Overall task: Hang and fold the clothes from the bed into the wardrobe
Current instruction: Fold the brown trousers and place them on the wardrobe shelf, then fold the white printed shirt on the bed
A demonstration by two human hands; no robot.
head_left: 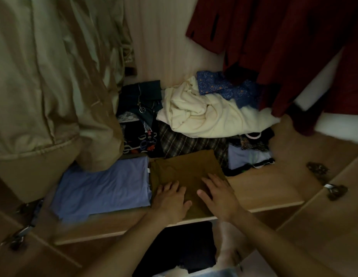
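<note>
A folded olive-brown garment [182,168] lies on the wooden wardrobe shelf [260,188], near its front edge. My left hand [170,198] rests flat on the garment's near left part with straight fingers. My right hand [218,194] lies flat on its near right part, fingers spread. Just left of it sits a folded light-blue garment [102,188]. Behind them lie a crumpled cream garment [210,112], a blue patterned cloth [224,86], a plaid piece [186,142] and dark patterned clothes [140,120].
A beige jacket [44,80] hangs at the left and a dark red garment [294,43] hangs at the right, both low over the shelf. Open wardrobe doors with metal hinges [334,189] flank the shelf. Dark folded clothes [184,250] lie on a lower level.
</note>
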